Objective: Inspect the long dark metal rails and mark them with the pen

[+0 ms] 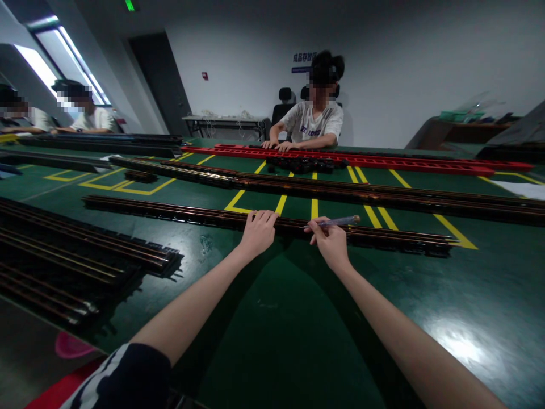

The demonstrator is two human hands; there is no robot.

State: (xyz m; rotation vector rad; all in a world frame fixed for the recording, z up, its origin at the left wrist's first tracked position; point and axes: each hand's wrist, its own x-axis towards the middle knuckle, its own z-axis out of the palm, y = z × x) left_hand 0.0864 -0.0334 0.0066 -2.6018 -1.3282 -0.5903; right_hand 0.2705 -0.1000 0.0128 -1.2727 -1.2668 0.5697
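A long black rail [179, 215] with copper-coloured strips lies across the green table in front of me. My left hand [259, 227] is closed over its middle, fingers curled over the far edge. Just to the right, my right hand [330, 241] pinches a slim screwdriver [340, 221] with a clear, bluish handle. The handle points right, and the thin tip points left, close to the rail's top. Whether that tip touches the rail I cannot tell.
Another long black rail bundle [306, 184] lies beyond mine, and several more rails [76, 238] are stacked at left. Further back are red rails [361, 159] and a black pile of parts [302, 165]. A co-worker [315, 122] sits opposite with both hands at the red rails.
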